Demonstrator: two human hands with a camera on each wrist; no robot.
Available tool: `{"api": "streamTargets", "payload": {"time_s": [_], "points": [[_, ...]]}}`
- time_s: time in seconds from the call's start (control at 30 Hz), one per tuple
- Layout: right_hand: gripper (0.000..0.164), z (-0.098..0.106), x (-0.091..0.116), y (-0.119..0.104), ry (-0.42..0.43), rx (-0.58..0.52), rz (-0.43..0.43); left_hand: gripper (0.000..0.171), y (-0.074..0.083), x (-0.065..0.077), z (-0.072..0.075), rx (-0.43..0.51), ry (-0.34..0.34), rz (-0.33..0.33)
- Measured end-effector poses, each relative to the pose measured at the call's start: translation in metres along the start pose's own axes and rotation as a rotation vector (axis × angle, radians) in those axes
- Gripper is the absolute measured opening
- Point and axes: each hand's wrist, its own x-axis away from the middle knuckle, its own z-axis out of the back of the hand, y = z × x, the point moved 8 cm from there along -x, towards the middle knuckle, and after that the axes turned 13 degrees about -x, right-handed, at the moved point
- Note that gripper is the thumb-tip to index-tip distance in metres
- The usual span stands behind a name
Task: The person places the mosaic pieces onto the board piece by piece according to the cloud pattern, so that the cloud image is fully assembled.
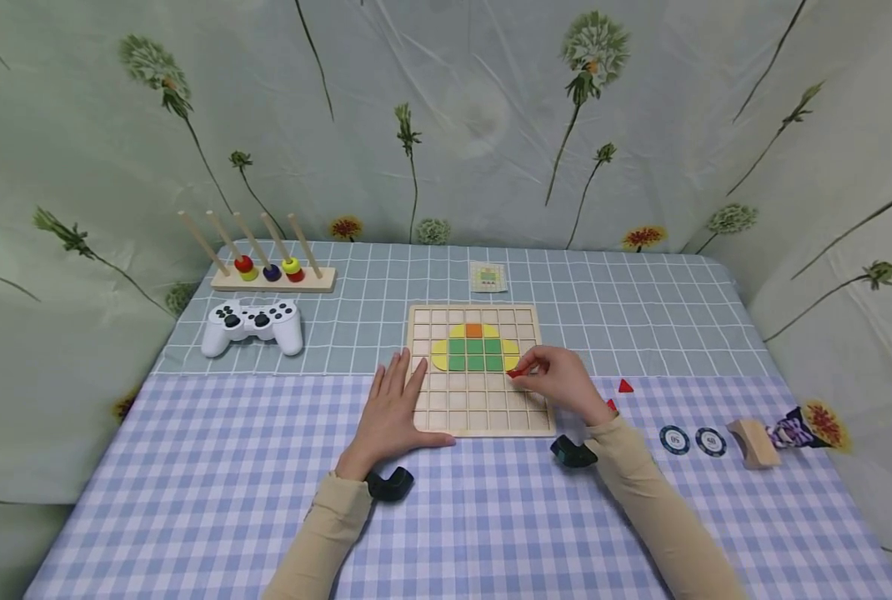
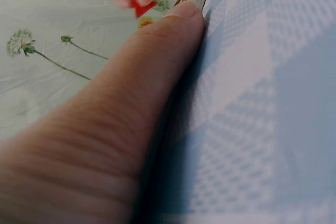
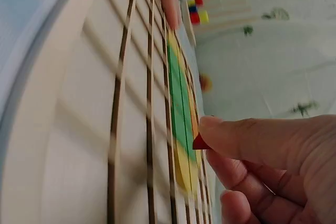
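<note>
A wooden grid board (image 1: 434,400) lies mid-table, with green squares (image 1: 476,354), yellow rounded pieces (image 1: 439,354) and an orange square (image 1: 473,331) set in its cells. My right hand (image 1: 558,379) pinches a red triangle piece (image 3: 199,142) between thumb and finger, just above the board's right part by the yellow pieces. Spread over the board's left edge, my left hand (image 1: 389,412) rests with straight fingers, its thumb along the front edge. Two more red triangles (image 1: 625,386) lie right of the board, one partly hidden by my right wrist.
Behind the board lies a small pattern card (image 1: 488,277). At the left stand a wooden peg stacker (image 1: 273,281) with coloured beads and a white game controller (image 1: 253,327). Two poker chips (image 1: 674,439), a wooden arch block (image 1: 754,443) and a purple patterned item (image 1: 791,429) lie at the right.
</note>
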Motion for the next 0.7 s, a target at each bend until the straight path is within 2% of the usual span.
{"api": "streamTargets", "payload": {"time_s": [0.17, 0.3, 0.47, 0.7], "points": [[0.008, -0.036, -0.011, -0.015, -0.076, -0.024, 0.027, 0.124, 0.000, -0.001, -0.001, -0.007, -0.011, 0.002], [0.004, -0.056, -0.018, -0.020, -0.097, -0.015, 0.035, 0.125, 0.000, 0.000, -0.002, -0.003, -0.007, -0.002], [0.004, -0.073, -0.023, -0.021, -0.108, 0.029, 0.039, 0.124, 0.001, -0.001, -0.001, 0.002, 0.013, -0.011], [0.004, -0.082, -0.026, -0.025, -0.104, 0.080, 0.060, 0.124, 0.000, -0.001, -0.002, -0.010, -0.005, -0.001]]}}
